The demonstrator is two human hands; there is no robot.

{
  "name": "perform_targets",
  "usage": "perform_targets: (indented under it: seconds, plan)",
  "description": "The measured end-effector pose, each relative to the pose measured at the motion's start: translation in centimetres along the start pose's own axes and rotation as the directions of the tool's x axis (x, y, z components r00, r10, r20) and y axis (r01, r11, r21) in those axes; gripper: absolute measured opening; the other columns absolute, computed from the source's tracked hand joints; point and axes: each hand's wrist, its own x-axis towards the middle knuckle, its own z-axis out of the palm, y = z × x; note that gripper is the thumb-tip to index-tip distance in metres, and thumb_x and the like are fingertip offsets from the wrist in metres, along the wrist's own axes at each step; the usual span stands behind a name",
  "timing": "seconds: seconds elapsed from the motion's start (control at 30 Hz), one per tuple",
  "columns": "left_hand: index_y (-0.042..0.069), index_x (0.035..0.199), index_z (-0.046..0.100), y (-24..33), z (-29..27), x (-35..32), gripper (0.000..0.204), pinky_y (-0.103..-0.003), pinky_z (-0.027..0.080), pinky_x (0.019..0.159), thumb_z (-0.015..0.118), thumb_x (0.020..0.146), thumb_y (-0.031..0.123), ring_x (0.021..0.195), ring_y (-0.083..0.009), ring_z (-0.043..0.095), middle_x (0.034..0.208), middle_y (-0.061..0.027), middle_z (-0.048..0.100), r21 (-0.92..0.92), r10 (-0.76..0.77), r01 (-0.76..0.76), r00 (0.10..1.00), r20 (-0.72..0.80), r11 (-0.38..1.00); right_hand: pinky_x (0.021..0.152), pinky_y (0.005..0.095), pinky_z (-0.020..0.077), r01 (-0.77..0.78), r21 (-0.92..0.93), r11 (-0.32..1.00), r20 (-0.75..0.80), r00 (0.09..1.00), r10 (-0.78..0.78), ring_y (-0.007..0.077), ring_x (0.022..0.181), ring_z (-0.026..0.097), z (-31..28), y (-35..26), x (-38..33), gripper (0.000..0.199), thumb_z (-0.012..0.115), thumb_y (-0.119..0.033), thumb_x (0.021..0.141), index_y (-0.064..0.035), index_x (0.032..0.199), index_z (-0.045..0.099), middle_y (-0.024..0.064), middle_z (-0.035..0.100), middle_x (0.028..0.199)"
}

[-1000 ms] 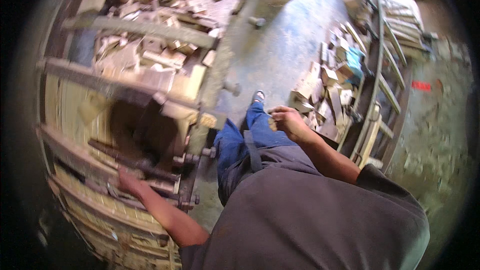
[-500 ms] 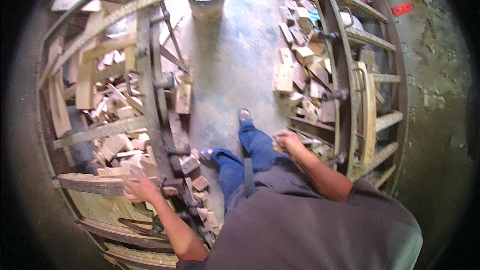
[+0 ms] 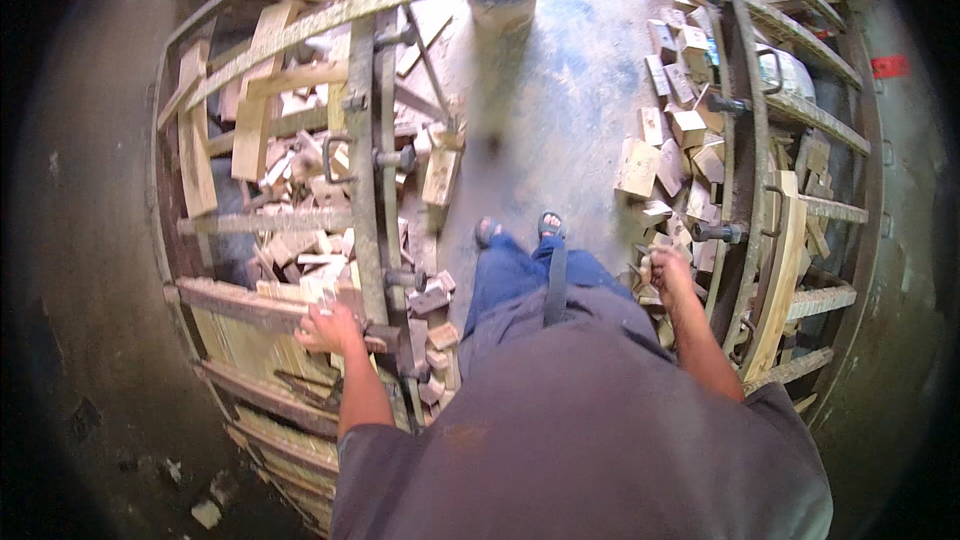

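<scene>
My left hand (image 3: 332, 329) is over the rusty crossbar (image 3: 245, 306) of the left metal frame, close to its upright. Its fingers are curled around a pale spot that I cannot make out. My right hand (image 3: 669, 274) hangs beside the right metal frame (image 3: 742, 180), apart from it. The fingers there are closed on something small with a pointed end, too small to name. Below the left crossbar lie flat wooden boards (image 3: 235, 345). Wood offcuts (image 3: 310, 258) are heaped inside the left frame.
A metal bucket (image 3: 500, 2) with some scraps stands ahead on the concrete floor (image 3: 570, 100). Wood blocks (image 3: 638, 168) are piled along the right frame. More blocks (image 3: 432, 298) line the left frame's foot. Clamp bolts (image 3: 728, 232) and handles (image 3: 775, 210) stick out from the frames.
The view has shifted, so the frames and bucket appear farther right. My feet have come side by side after a step. My left hand is nearer the crossbar's inner end.
</scene>
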Motion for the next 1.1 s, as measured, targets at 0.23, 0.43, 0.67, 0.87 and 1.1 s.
perform_targets:
  seconds: [0.23, 0.43, 0.67, 0.87, 1.1]
  plan:
    - [0.012, 0.115, 0.068, -0.3, 0.6, 0.4, 0.039, -0.054, 0.027, 0.109, 0.065, 0.081, 0.029, 0.131, -0.0380, 0.033, 0.125, -0.0101, 0.060, -0.048, -0.001, 0.001, 1.000, -0.009, 0.999, 0.057, 0.0300, 0.0514, -0.006, -0.090, 0.996, 0.097, 0.995, 0.014, 0.0199, 0.066, 0.063, 5.2, -6.5, 3.7, 0.028, 0.054, -0.005, 0.088, -0.0004, 0.116, 0.056, 0.0096, 0.063, 0.083]
    - [0.010, 0.120, 0.065, 0.0, 1.1, 1.2, 0.043, -0.054, 0.027, 0.109, 0.068, 0.080, 0.024, 0.130, -0.0361, 0.031, 0.122, -0.0077, 0.059, -0.062, 0.064, -0.065, 0.998, -0.018, 0.996, 0.061, 0.0274, 0.0501, 0.010, -0.326, 0.945, 0.170, 0.984, 0.049, 0.0174, 0.068, 0.063, 10.7, -12.4, 6.9, 0.034, 0.057, -0.008, 0.087, 0.0027, 0.119, 0.057, 0.0102, 0.065, 0.085]
    - [0.001, 0.129, 0.058, 2.2, 1.7, 7.2, 0.051, -0.053, 0.036, 0.107, 0.065, 0.088, 0.031, 0.126, -0.0391, 0.047, 0.134, -0.0202, 0.053, -0.183, -0.353, 0.392, 0.912, 0.210, 0.902, 0.063, 0.0264, 0.0519, 0.159, -0.492, 0.856, 0.087, 0.987, -0.133, 0.0145, 0.068, 0.063, 13.7, -21.3, 11.2, 0.031, 0.061, -0.005, 0.078, 0.0033, 0.108, 0.067, 0.0105, 0.068, 0.085]
    - [-0.001, 0.128, 0.059, 26.5, -8.6, 17.6, 0.045, -0.045, 0.040, 0.103, 0.061, 0.091, 0.024, 0.118, -0.0394, 0.054, 0.132, -0.0252, 0.056, -0.552, 0.046, -0.126, 0.987, -0.157, 0.824, 0.062, 0.0286, 0.0533, 0.105, -0.442, 0.891, 0.080, 0.994, -0.078, 0.0153, 0.065, 0.065, 12.2, -24.7, 16.9, 0.030, 0.064, -0.005, 0.078, 0.0008, 0.107, 0.068, 0.0103, 0.069, 0.081]
    - [0.000, 0.142, 0.043, 52.9, -8.1, 23.8, 0.057, -0.042, 0.030, 0.112, 0.059, 0.096, 0.030, 0.132, -0.0358, 0.043, 0.144, -0.0227, 0.044, -0.667, 0.445, -0.359, 0.894, -0.047, 0.653, 0.063, 0.0297, 0.0515, 0.011, -0.448, 0.894, 0.082, 0.996, 0.029, 0.0160, 0.065, 0.064, 13.5, -32.8, 23.0, 0.032, 0.064, -0.005, 0.077, 0.0026, 0.108, 0.066, 0.0097, 0.068, 0.078]
